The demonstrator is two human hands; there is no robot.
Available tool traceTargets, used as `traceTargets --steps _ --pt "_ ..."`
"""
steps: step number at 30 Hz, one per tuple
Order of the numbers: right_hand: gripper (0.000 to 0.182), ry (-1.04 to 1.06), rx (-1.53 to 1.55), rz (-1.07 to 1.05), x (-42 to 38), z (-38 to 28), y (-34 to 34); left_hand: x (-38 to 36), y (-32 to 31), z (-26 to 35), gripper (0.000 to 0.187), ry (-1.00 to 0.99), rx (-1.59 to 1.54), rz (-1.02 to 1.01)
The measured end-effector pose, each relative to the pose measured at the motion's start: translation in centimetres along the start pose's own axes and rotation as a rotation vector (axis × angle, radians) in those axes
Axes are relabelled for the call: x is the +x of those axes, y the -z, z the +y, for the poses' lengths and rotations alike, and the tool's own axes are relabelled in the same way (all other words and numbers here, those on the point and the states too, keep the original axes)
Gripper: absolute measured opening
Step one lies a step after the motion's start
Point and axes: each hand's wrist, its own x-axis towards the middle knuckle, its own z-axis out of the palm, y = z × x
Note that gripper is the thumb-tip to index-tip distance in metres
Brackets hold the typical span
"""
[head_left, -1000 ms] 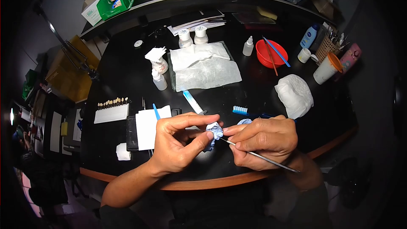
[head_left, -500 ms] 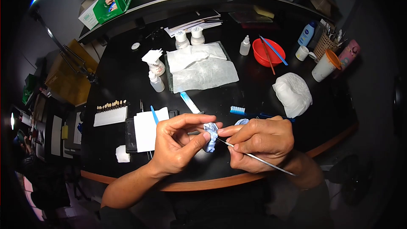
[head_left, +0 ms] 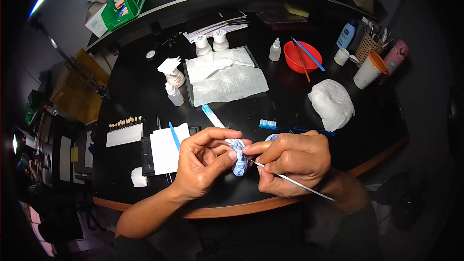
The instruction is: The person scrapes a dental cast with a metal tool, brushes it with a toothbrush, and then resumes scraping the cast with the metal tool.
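Note:
My left hand point(head_left: 203, 164) holds a pale blue dental cast point(head_left: 239, 166) between thumb and fingers, its toothed side toward me. My right hand point(head_left: 296, 162) grips a thin metal tool point(head_left: 299, 184) like a pen, with its fine tip at the right edge of the cast. The right index fingertip lies close against the cast. Partly hidden behind my right hand, a second pale blue piece point(head_left: 272, 137) shows on the table. Just beyond them are a blue and white tube point(head_left: 211, 116) and a blue toothbrush point(head_left: 268, 124).
Left are a tooth shade set point(head_left: 124, 134), a white pad point(head_left: 166, 152) and a cotton wad point(head_left: 139, 177). Ahead lie white sheets point(head_left: 229, 84) and small bottles point(head_left: 175, 94). At right stand a red bowl point(head_left: 291, 63), crumpled white tissue point(head_left: 331, 104) and an orange-rimmed cup point(head_left: 367, 73).
The cast has turned slightly in my left hand and shows more of its tooth surfaces. Both hands keep their holds, and the view has shifted a little.

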Motion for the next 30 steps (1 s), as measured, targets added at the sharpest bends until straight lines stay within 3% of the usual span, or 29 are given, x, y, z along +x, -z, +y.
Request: traceTargets --steps 30 --pt "0.018 -0.038 0.029 0.012 0.19 -0.16 -0.05 0.04 0.06 0.24 0.034 -0.004 0.043 0.028"
